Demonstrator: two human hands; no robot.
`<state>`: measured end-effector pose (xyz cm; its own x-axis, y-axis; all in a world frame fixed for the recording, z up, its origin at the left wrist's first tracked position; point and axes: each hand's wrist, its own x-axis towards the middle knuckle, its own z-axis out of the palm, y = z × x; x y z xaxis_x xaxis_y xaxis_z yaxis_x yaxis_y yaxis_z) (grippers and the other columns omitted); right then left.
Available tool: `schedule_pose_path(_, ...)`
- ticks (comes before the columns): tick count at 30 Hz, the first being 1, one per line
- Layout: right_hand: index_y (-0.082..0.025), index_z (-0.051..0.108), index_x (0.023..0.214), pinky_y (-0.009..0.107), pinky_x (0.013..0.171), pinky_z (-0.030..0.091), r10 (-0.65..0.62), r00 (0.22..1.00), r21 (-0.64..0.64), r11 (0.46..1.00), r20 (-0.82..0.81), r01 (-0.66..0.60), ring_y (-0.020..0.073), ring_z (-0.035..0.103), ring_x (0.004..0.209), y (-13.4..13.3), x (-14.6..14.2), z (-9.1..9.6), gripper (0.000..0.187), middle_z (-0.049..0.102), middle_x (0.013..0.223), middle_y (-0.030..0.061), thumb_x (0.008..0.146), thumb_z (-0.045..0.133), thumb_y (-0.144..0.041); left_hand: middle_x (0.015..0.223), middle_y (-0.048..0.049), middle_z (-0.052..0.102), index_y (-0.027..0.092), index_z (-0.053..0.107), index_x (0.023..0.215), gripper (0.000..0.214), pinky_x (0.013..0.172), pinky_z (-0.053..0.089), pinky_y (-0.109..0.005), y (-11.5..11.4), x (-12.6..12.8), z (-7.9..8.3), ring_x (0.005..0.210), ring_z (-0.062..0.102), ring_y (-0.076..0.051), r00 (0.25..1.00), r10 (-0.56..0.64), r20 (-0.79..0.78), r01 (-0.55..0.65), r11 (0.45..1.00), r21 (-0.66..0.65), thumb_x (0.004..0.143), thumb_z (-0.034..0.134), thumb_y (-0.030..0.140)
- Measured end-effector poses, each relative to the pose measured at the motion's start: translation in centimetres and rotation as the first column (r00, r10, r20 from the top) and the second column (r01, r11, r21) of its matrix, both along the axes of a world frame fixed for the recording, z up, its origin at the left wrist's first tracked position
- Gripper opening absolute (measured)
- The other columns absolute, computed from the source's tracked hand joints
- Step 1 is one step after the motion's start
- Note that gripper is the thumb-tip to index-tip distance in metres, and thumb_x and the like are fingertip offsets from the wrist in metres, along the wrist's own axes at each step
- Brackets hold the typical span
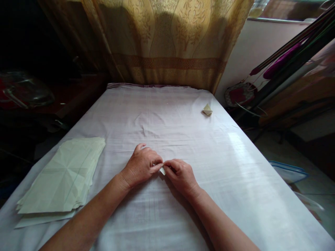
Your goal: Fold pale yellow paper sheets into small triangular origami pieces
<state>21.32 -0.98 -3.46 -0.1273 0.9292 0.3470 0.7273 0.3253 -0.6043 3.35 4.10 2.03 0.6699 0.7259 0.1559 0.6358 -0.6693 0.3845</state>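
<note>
My left hand [141,165] and my right hand [180,174] meet at the middle of the white cloth-covered table [235,167]. Both are closed in a pinch on a small folded piece of pale paper [162,170], of which only a corner shows between the fingertips. A stack of creased pale green paper sheets [62,177] lies to the left of my left forearm. A small folded paper piece [207,109] sits alone near the far right edge of the table.
A patterned gold curtain [167,42] hangs behind the table's far end. Dark clutter fills the left side. On the right are long rods [293,52], a red object [239,94] and a blue-edged sheet [288,170] on the floor.
</note>
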Motion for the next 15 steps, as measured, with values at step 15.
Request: schedule_pose_path(15,-0.022,0.065,0.094,0.027,0.072,0.050,0.071,0.996,0.105,0.992,-0.058,-0.065,0.0166,0.064,0.077,-0.1,0.6,0.7,0.014,0.070,0.085,0.0025,0.082,0.059,-0.017,0.077,0.0025,0.075,0.026,0.074,0.077,0.010,0.098,0.037,-0.040,0.5,-0.8,0.0,0.078,0.066,-0.018,0.980,0.139,0.144,-0.115,0.980,-0.162,0.081,0.065,0.027)
